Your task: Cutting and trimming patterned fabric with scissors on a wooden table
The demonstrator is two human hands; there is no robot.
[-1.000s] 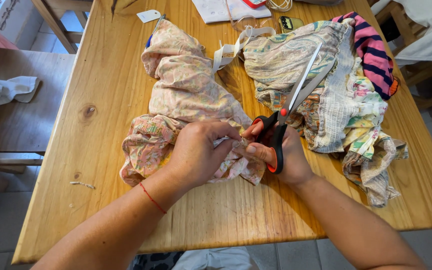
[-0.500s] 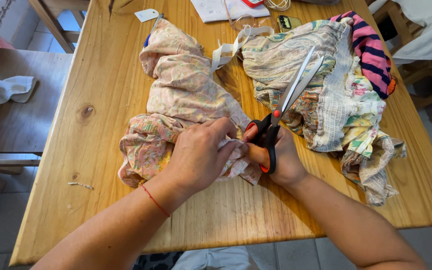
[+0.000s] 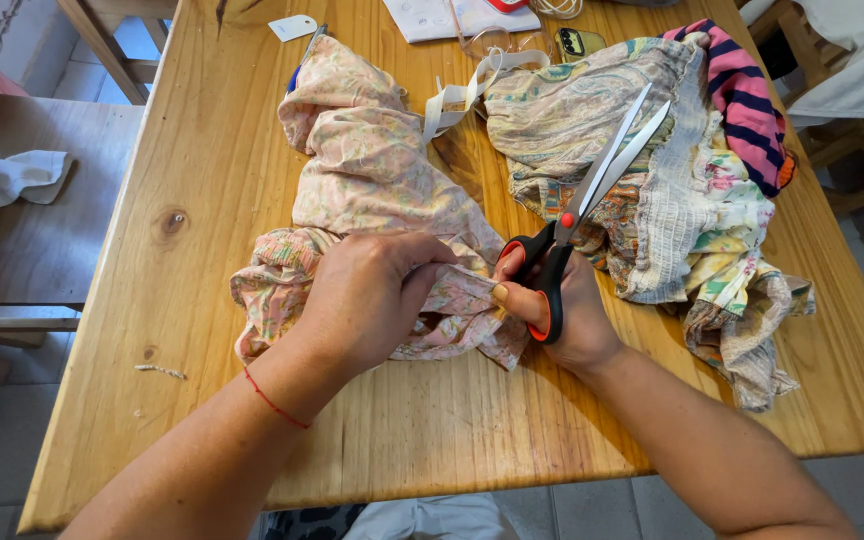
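A pale pink floral fabric [image 3: 372, 180] lies bunched along the middle of a wooden table [image 3: 202, 180]. My left hand [image 3: 367, 300] presses down on its near end and pinches a fold. My right hand [image 3: 562, 315] holds black-and-red-handled scissors [image 3: 592, 190] through the loops; the silver blades point up and right, slightly apart, over a second cloth heap. The thumb of my right hand also touches the pink fabric's edge next to my left fingers.
A heap of patterned cloths [image 3: 672, 190] with a pink-and-navy striped piece [image 3: 752, 110] fills the table's right side. White strap [image 3: 462, 90], papers [image 3: 452, 15] and a small tag [image 3: 292, 27] lie at the far edge. A bench with white cloth [image 3: 2, 180] stands left.
Both hands stay on the fabric's near end; my left fingers have shifted their pinch slightly. The scissors tilted a little, blades still pointing up-right.
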